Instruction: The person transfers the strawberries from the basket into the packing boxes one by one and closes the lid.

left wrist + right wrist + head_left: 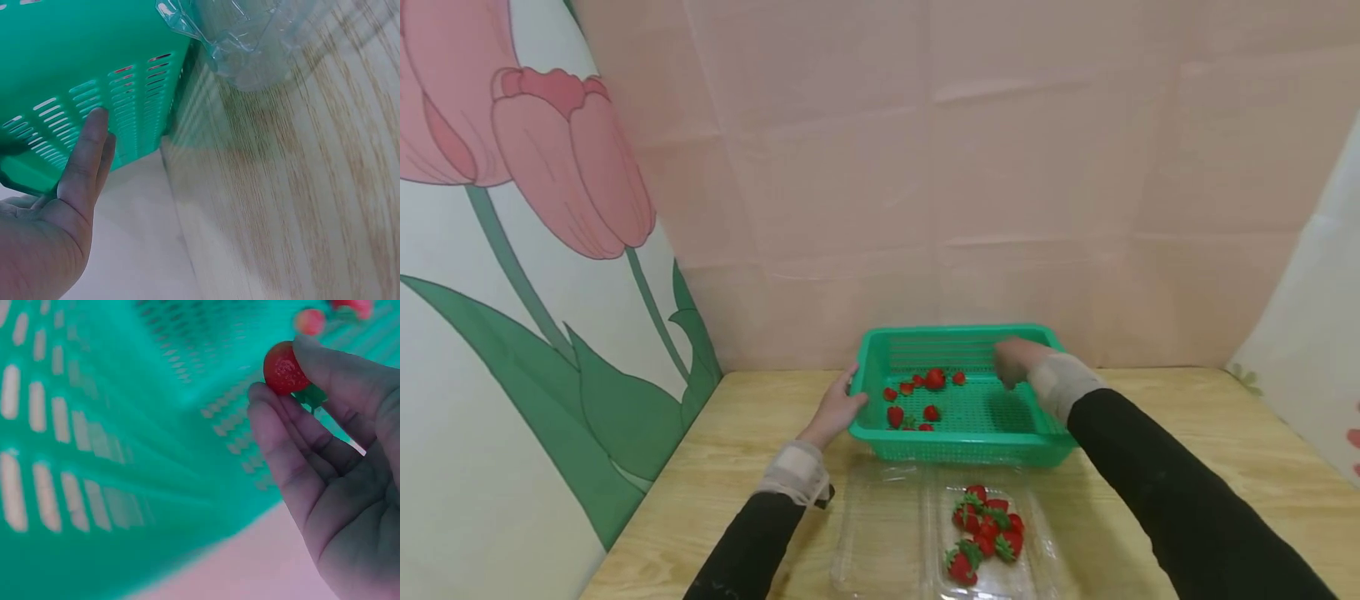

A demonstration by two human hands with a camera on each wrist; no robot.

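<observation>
One strawberry (pixel 284 367) pinched by right hand (pixel 1017 360) over basket (pixel 958 336), frame centre | basket floor directly below the grip | left hand (pixel 838 408) flat, fingers straight on basket's left wall | tray (pixel 992 575) lower centre on desk (pixel 737 433).

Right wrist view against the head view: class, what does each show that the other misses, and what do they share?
Only the right wrist view shows a strawberry pinched in the right hand. Only the head view shows the left hand on the basket's edge, the clear tray of strawberries and the wooden table. Both show the green basket and loose berries inside it.
</observation>
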